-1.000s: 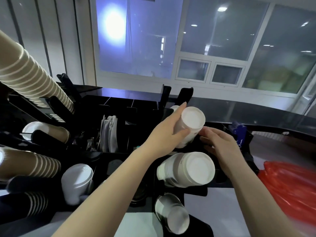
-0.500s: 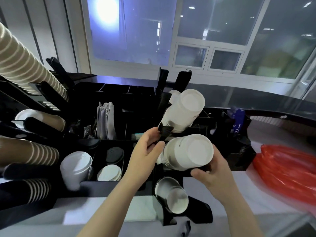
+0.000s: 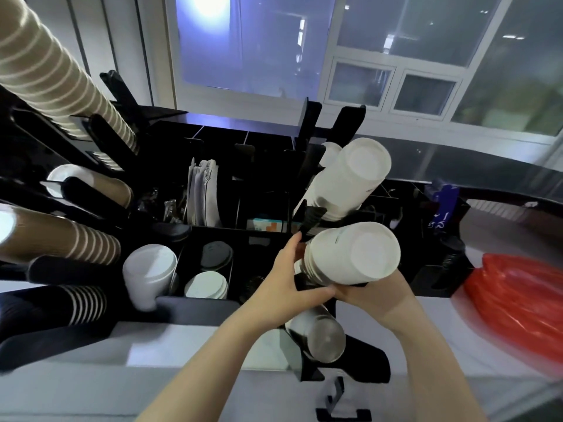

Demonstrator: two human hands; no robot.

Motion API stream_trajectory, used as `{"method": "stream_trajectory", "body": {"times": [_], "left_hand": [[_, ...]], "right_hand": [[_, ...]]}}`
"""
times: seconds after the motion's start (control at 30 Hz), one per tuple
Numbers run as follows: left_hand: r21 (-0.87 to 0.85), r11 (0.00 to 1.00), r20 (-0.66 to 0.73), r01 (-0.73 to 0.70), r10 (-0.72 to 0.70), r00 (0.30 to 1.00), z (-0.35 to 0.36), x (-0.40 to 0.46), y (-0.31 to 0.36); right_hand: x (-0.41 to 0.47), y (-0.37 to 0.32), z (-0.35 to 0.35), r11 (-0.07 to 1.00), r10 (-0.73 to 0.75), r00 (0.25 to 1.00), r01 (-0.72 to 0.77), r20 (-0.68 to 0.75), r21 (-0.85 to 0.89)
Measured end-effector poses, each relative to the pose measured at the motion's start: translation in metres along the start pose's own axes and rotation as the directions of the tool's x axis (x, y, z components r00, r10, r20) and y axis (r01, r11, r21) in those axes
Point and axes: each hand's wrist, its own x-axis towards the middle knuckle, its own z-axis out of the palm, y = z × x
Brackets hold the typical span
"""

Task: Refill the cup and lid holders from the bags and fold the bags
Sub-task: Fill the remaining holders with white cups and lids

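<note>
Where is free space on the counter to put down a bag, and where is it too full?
Free: the pale counter in front of the black organizer, left of the forearms, and the strip between the cup rack and the red bag. Crowded: the organizer's compartments, and around the middle white cup stack, where both hands work.

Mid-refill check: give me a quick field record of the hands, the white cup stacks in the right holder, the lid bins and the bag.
left hand: on the middle white cup stack, fingers along its left side
right hand: gripping under the same stack
upper white cup stack: in its slot, untouched
bottom slot cups: short stack, untouched
lid bins: black lids behind white lids
red bag: lying on the counter at right, not folded
</note>
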Motion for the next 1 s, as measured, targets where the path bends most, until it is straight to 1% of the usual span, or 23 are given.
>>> {"method": "stream_trajectory", "body": {"times": [0.13,0.2,0.33,0.43,0.53,0.63,0.73,0.83,0.93,1.0], "left_hand": [[-0.025,0.999,0.025,0.048,-0.048,0.999,0.001,0.003,0.001],[-0.008,0.997,0.037,0.070,-0.070,0.997,0.000,0.004,0.000],[0.014,0.995,0.082,0.097,-0.098,0.992,-0.007,0.009,0.000],[0.022,0.995,0.083,0.102,-0.103,0.991,-0.008,0.009,0.003],[0.022,0.996,0.086,0.090,-0.091,0.992,-0.007,0.007,0.006],[0.021,0.997,0.093,0.073,-0.075,0.993,-0.008,0.003,0.011],[0.027,0.996,0.063,0.080,-0.082,0.995,-0.007,-0.002,0.013],[0.059,0.998,0.006,0.020,-0.021,1.000,-0.004,-0.010,0.015],[0.088,0.988,-0.063,-0.123,0.129,0.990,-0.001,-0.018,0.026],[0.088,0.977,-0.095,-0.196,0.204,0.974,0.000,-0.025,0.039]], "right_hand": [[0.005,0.002,0.002,1.000,0.016,1.000,-0.016,0.003,0.003],[0.005,0.003,0.003,1.000,0.022,1.000,-0.022,-0.006,-0.011],[0.002,0.004,0.003,1.000,0.000,0.999,0.001,-0.048,0.031],[0.001,0.002,0.001,0.999,-0.041,0.998,0.041,-0.047,0.012],[-0.001,-0.002,-0.004,0.991,-0.028,0.998,0.035,-0.059,0.130],[-0.005,-0.006,-0.003,0.985,-0.025,0.999,0.031,-0.038,0.167],[-0.014,-0.009,-0.003,0.979,-0.015,0.999,0.024,-0.046,0.202],[-0.024,-0.018,-0.005,0.977,-0.030,0.996,0.046,-0.079,0.206],[-0.031,-0.029,-0.007,0.975,-0.077,0.990,0.099,-0.117,0.200],[-0.038,-0.036,-0.006,0.975,-0.077,0.981,0.112,-0.180,0.191]]}}
